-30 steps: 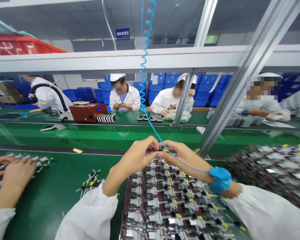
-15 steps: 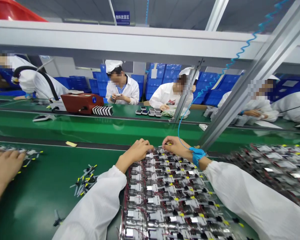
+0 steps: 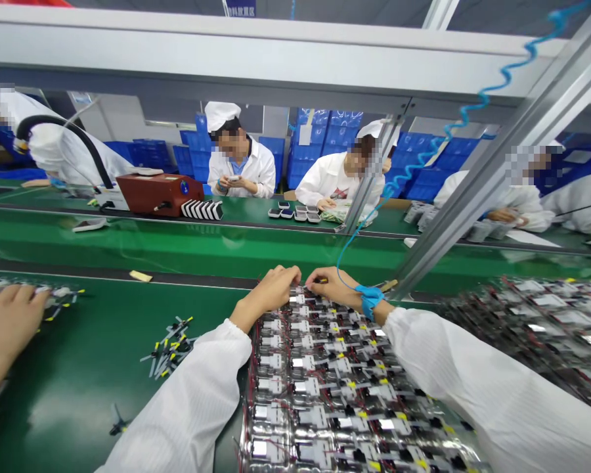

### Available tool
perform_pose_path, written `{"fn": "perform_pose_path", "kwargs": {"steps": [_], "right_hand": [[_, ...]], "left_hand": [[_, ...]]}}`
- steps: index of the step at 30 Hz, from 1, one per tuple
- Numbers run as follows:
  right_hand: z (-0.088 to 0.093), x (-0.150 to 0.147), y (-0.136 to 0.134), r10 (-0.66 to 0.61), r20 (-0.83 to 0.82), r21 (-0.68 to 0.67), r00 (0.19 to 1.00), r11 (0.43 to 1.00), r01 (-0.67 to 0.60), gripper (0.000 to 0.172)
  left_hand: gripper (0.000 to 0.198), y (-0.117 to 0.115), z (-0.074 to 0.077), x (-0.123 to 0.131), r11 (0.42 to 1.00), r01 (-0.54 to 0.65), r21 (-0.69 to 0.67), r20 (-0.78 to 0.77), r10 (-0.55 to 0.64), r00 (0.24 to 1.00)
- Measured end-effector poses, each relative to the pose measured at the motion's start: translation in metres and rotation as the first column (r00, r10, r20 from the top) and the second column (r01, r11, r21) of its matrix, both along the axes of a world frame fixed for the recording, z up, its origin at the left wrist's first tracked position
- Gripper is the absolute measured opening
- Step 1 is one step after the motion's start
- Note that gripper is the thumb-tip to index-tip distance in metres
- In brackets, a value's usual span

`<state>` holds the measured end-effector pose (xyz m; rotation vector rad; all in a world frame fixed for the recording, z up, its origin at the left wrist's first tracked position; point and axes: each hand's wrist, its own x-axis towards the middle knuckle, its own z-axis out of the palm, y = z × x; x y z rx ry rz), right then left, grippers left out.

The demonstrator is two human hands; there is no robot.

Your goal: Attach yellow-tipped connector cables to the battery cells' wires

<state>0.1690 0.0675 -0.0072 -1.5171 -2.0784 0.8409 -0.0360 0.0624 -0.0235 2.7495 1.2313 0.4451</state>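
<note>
A clear plastic tray (image 3: 276, 427) lies before me, filled with rows of small parts with white blocks, red wires, black pieces and yellow tips. At its far edge, my left hand (image 3: 277, 287) is closed, thumb and fingers pinched over the last row; what they hold is too small to make out. Close on its right, my right hand (image 3: 332, 287) is closed, pinching a small black part with a yellow tip (image 3: 320, 280), mostly hidden by the fingers. A blue wrist strap (image 3: 372, 300) with a coiled cord circles my right wrist.
A loose pile of yellow-tipped parts (image 3: 170, 348) lies left of my forearm, with one more part (image 3: 119, 422) nearer. A co-worker's hand (image 3: 12, 328) rests at far left. More filled trays (image 3: 546, 328) stand right. A slanted metal post (image 3: 467, 177) rises beyond my right hand.
My right hand has moved slightly left, closer to my left hand, still pinching the small part. My left hand has barely moved. The whole view has tilted down a little.
</note>
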Motion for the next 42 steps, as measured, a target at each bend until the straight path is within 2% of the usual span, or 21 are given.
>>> {"fn": "perform_pose_path", "kwargs": {"steps": [3,12,15,18,23,27,32,35,42], "right_hand": [[0.0,-0.002,-0.001,0.059,-0.014,0.018,0.998,0.998,-0.059,0.013],[0.008,0.001,-0.003,0.196,-0.047,0.015,0.979,0.981,-0.196,0.012],[0.008,0.004,-0.003,0.148,-0.039,0.02,0.988,0.989,-0.148,0.012],[0.007,0.01,0.0,0.041,-0.022,0.044,0.999,0.998,-0.04,0.014],[0.005,0.016,0.005,-0.072,0.013,0.075,0.997,0.995,0.071,0.017],[0.004,0.006,0.004,-0.07,0.038,0.083,0.997,0.994,0.067,0.015],[0.003,-0.009,0.004,-0.041,0.051,0.098,0.998,0.995,0.036,0.005],[0.0,-0.012,0.004,-0.026,0.054,0.095,0.998,0.995,0.021,0.007],[-0.011,-0.01,0.007,-0.047,0.023,0.089,0.999,0.995,0.045,0.017]], "left_hand": [[0.041,0.003,-0.001,-0.003,1.0,0.013,-0.017,0.022,-0.013,1.0],[0.043,0.002,0.001,-0.003,0.997,0.076,-0.011,-0.05,-0.077,0.996],[0.047,0.001,0.002,-0.001,0.997,0.082,0.004,-0.068,-0.082,0.994],[0.047,0.0,0.0,0.002,0.997,0.074,0.015,-0.062,-0.073,0.995],[0.044,-0.001,-0.001,0.003,0.998,0.062,0.013,0.01,-0.062,0.998],[0.039,0.0,0.003,-0.001,0.998,0.07,-0.007,0.099,-0.069,0.993],[0.019,0.001,0.005,-0.005,0.997,0.075,-0.035,0.184,-0.068,0.981],[0.01,0.002,0.003,-0.005,0.995,0.085,-0.047,0.223,-0.073,0.972],[0.028,0.009,-0.005,-0.008,0.992,0.071,-0.105,0.28,-0.039,0.959]]}}
